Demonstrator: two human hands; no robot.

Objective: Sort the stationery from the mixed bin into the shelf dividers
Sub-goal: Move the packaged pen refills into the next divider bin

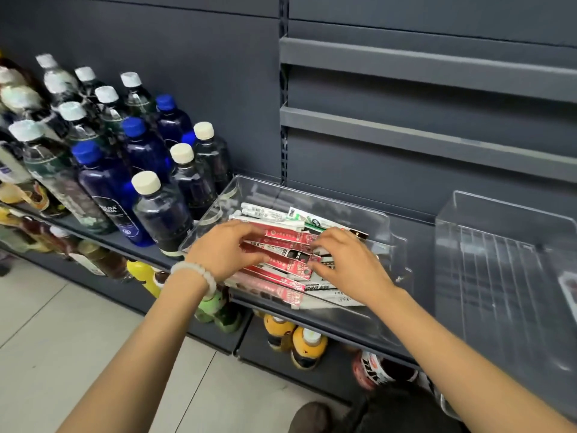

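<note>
Both my hands are down in the clear plastic bin (387, 232) on the grey shelf (418, 232). My left hand (223, 250), with a white bead bracelet (195, 271) at the wrist, has its fingers curled over the red pen packets (284, 257); my right hand (349, 265) lies with bent fingers on the black-and-white packets (331, 292) beside them. I cannot tell whether either hand actually grips a packet. The packets lie flat in a loose stack, long axes running roughly left to right, tilted a little. White pens (265, 214) sit at the far side of the bin, same direction. Right of the bin stands a clear shelf divider (499, 245). Left of it stand water bottles (162, 210).
</note>
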